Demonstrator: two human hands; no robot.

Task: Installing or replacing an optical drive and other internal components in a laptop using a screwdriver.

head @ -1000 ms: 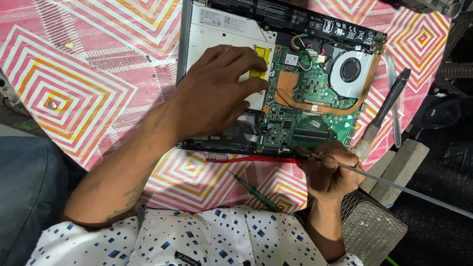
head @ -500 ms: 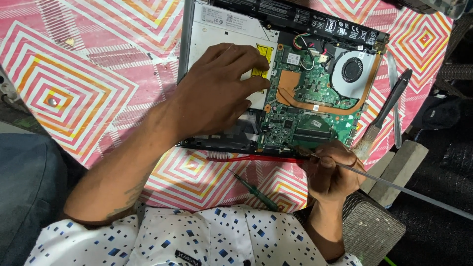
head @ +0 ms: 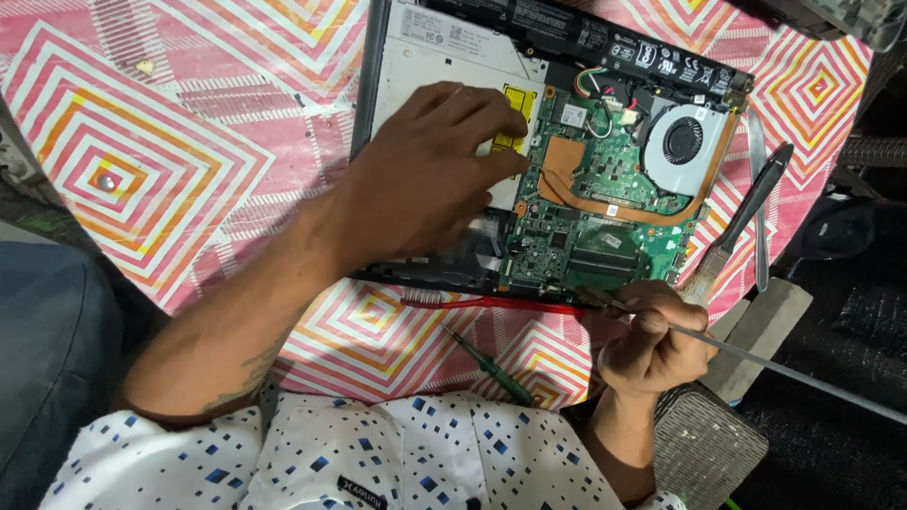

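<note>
An opened laptop (head: pixel 444 52) lies bottom-up on a pink patterned cloth, its green circuit board (head: pixel 605 189) and round fan (head: pixel 682 142) exposed. My left hand (head: pixel 425 179) rests flat on the silver drive cover, fingers spread toward a yellow sticker, holding nothing. My right hand (head: pixel 652 340) is closed around a long thin metal tool (head: pixel 803 378). The tool's tip sits at the near edge of the board, and its shaft runs off to the right.
A red toothbrush (head: pixel 501 302) lies along the laptop's near edge, with a green screwdriver (head: pixel 487 364) just below it. A black-handled brush (head: pixel 746 212) and a flat metal strip (head: pixel 759 217) lie right of the laptop. A grey woven seat (head: pixel 704 449) is at lower right.
Both hands stay where they were. Only the view has shifted slightly.
</note>
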